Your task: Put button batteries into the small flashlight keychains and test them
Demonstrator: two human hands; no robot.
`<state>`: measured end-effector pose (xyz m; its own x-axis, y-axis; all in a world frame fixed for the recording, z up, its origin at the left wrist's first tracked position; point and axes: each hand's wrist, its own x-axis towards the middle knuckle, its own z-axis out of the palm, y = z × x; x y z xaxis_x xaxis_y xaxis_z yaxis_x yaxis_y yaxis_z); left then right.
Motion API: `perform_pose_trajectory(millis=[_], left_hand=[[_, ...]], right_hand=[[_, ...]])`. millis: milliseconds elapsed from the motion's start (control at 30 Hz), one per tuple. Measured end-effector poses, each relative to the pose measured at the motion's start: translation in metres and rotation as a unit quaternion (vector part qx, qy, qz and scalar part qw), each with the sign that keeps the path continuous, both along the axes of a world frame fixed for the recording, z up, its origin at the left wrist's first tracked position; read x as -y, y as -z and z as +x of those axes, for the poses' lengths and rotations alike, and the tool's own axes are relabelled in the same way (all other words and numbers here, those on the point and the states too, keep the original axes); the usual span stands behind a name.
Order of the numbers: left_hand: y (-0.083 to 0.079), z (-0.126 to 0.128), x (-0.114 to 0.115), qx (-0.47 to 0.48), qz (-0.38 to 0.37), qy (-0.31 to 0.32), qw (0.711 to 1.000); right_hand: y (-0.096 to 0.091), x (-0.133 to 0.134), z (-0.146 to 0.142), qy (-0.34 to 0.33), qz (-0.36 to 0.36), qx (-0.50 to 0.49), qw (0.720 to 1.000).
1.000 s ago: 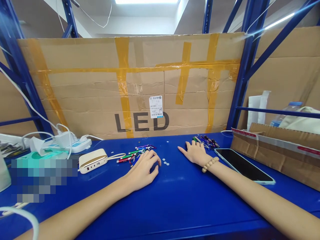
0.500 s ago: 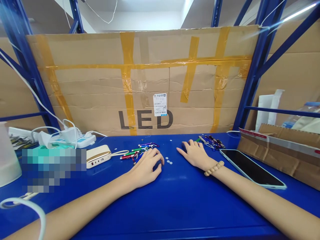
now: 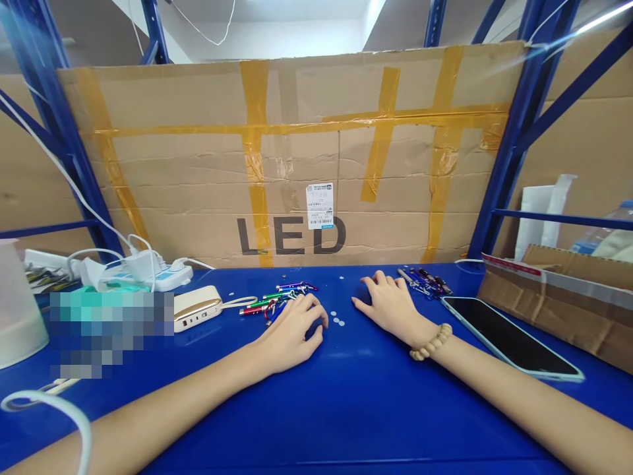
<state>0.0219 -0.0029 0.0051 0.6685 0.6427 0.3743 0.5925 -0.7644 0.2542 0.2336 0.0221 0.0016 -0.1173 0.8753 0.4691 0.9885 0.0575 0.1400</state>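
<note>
My left hand (image 3: pixel 294 328) rests curled on the blue steel tabletop (image 3: pixel 356 409), its fingertips just right of a heap of colourful keychain flashlights (image 3: pixel 274 302). What lies under the curled fingers is hidden. Several small white round discs (image 3: pixel 337 320) lie between my hands. My right hand (image 3: pixel 390 307) lies flat and empty, fingers spread, a little short of a second heap of keychain flashlights (image 3: pixel 425 282). A wooden bead bracelet (image 3: pixel 431 342) circles my right wrist, and a black-screened tablet or large phone (image 3: pixel 509 336) lies to the right of it.
A white power bank (image 3: pixel 198 308) and a plugged-in power strip (image 3: pixel 143 269) sit at the left, beside a white plastic jug (image 3: pixel 14 307). A cardboard box flap (image 3: pixel 554 310) stands at the right. Taped cardboard (image 3: pixel 297 158) and blue shelf uprights (image 3: pixel 514 138) back the table.
The whole scene has slid right and slightly up in the view, so the camera has turned. Both hands keep about the same places on the table, and nothing has been picked up.
</note>
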Motion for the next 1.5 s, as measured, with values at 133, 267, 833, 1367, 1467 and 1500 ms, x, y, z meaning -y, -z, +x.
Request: perform_pose_trajectory(millis=[133,267,833,1367,1467,1500], left_hand=[[0.000,0.000,0.000,-0.001,0.000,0.000,1.000],[0.000,0.000,0.001,0.006,0.006,0.000,1.000],[0.004,-0.001,0.001,0.056,-0.004,-0.100,0.993],[0.006,-0.002,-0.003,0.050,0.002,-0.085,0.995],[0.000,-0.001,0.002,0.040,0.033,-0.079,0.996],[-0.003,0.000,0.005,0.032,0.046,-0.074,0.996]], right_hand=[[-0.002,0.002,0.000,0.043,-0.049,0.022,0.998],[-0.006,0.001,0.000,-0.030,-0.072,0.013,0.997],[0.007,0.004,-0.015,-0.282,-0.093,-0.241,0.924],[0.008,-0.006,-0.010,-0.273,-0.075,-0.277,0.918],[0.008,-0.009,-0.005,-0.251,-0.063,-0.279,0.925],[0.008,-0.010,-0.003,-0.245,-0.062,-0.279,0.926]])
